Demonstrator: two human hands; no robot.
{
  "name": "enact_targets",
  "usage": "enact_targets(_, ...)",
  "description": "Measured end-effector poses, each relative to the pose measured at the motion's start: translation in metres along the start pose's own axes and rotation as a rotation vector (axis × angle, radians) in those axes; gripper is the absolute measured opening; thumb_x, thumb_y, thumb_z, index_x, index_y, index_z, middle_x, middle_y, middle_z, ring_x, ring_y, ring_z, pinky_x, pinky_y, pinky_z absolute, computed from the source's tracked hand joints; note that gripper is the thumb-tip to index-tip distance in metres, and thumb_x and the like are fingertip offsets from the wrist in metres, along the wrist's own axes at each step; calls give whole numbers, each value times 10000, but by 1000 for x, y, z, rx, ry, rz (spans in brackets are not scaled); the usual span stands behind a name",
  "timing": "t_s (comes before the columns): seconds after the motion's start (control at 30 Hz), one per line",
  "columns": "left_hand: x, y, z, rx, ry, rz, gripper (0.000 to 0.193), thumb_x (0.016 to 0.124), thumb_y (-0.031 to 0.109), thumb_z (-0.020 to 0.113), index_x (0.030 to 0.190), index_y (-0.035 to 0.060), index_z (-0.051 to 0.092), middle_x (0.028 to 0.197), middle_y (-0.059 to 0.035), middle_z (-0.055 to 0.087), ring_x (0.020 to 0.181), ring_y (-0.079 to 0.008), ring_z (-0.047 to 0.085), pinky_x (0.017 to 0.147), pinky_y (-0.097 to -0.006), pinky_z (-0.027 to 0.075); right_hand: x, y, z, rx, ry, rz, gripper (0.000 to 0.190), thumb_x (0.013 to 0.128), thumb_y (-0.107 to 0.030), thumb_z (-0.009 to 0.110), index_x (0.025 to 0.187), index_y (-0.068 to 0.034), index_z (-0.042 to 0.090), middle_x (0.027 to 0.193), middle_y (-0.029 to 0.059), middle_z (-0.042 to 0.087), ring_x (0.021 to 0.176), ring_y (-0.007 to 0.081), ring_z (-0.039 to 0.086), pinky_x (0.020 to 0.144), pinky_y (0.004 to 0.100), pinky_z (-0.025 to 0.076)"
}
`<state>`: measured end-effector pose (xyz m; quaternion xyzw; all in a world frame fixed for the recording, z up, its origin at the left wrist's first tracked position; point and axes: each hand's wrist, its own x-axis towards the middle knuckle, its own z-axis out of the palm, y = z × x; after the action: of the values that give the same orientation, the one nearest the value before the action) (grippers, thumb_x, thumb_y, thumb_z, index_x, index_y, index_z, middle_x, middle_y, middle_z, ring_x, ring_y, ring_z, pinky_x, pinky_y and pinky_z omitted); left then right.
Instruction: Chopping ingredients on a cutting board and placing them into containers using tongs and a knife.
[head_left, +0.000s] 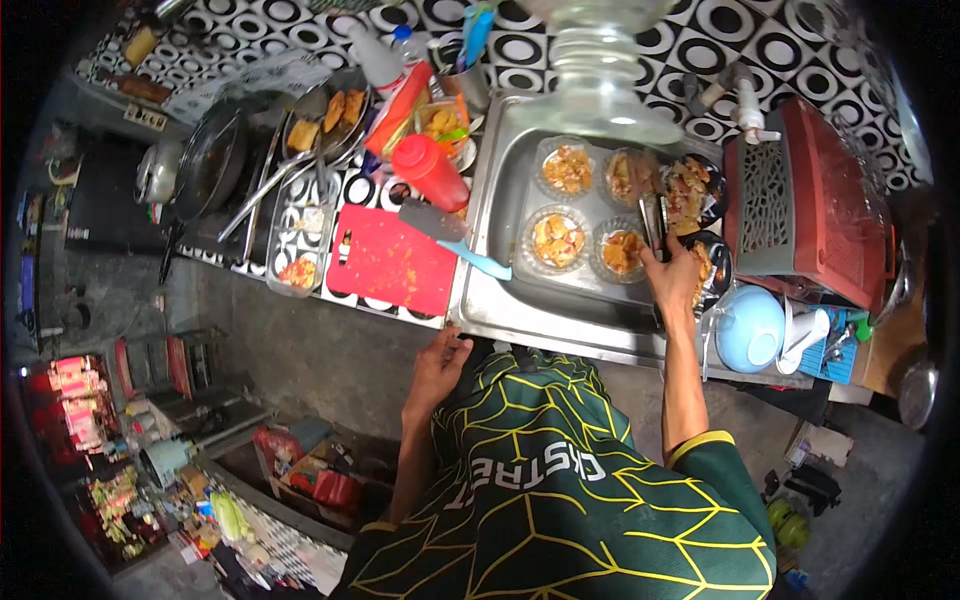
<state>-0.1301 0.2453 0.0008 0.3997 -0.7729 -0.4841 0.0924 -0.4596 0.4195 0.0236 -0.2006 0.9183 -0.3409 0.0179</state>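
Observation:
My right hand (673, 276) grips a pair of metal tongs (654, 221), whose tips lie near a dark plate of chopped food (688, 193). The tips are too blurred to show whether they hold food. Several clear plastic bowls with food stand on a steel tray in the sink, among them one at the lower left (557, 238) and one beside my hand (621, 253). A second dark plate (720, 262) with food is partly hidden by my right hand. My left hand (442, 360) hangs at the counter's front edge, fingers loosely curled, touching no visible object.
Left of the steel sink (480, 300) lie a red cutting board (394, 259), a cleaver with a blue handle (476, 259), a red bottle (430, 172) and a glass dish (300, 251). A stove with a wok (214, 161) stands farther left. A red rack (832, 210) and blue bowl (750, 328) stand right.

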Motion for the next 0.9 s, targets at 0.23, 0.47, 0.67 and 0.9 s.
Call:
enact_targets(0.23,3,7,-8,-55,-30,-38,350,856,240,629,1088,-13,563,833,-150,660,655,-213,627,620,-314,496,-66,-58,31,240,-255,-58,757,642,-374,793,1192,55,500,892,114,609,661,195,593,571,300,482)
enact_targets(0.47,5,-20,-38,-78,-30,-57,357,852,241,630,1093,-13,561,836,-147,663,662,-212,624,617,-319,495,-122,-120,111,66,-542,-299,1031,575,-380,804,1332,91,285,1133,240,511,1017,377,541,857,399,464)
enact_targets(0.67,-5,-62,-80,-66,8,-98,352,852,240,632,1099,1,560,855,-155,662,671,-221,626,633,-321,498,-127,-181,173,-22,-541,-312,1051,556,-328,797,1335,107,242,1207,275,431,1083,405,477,876,425,449)
enact_targets(0.9,-5,-101,-147,-80,15,-132,360,860,254,627,1117,12,557,831,-140,654,681,-211,615,649,-318,489,-119,-220,243,-262,-443,-358,1041,569,-341,795,1337,111,256,1288,239,391,1156,395,407,954,494,373)
